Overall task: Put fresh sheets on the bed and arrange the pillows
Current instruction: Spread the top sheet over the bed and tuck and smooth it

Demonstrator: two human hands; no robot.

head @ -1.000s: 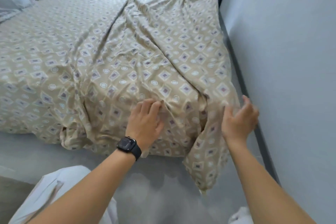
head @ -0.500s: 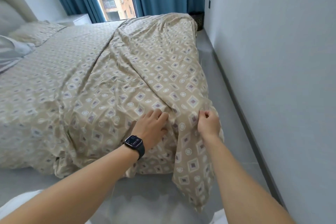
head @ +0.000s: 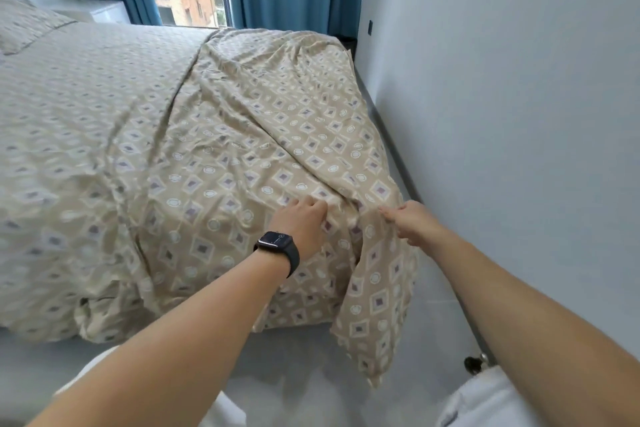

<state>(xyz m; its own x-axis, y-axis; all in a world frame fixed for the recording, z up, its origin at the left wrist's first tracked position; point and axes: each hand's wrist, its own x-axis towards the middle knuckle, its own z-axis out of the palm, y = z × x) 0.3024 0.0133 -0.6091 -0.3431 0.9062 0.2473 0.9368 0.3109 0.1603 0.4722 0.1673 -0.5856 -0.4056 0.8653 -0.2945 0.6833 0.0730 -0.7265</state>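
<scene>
1. Beige diamond-and-circle patterned cotton sheet [head: 242, 149] drapes the bed's near right corner; loose flap hangs floorward, long axis vertical.
2. Right hand [head: 412, 222] pinches the flap's top fold, nearest the corner.
3. Left hand [head: 304, 222], black smartwatch [head: 275, 243] on wrist, presses fabric just left; fingers curled, grip unclear.
4. Grey wall [head: 502, 114] close right; narrow gap. Matching pillow [head: 24, 24] far left.

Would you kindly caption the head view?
Left hand presses the sheet at the bed corner; right hand pinches its fold.
</scene>
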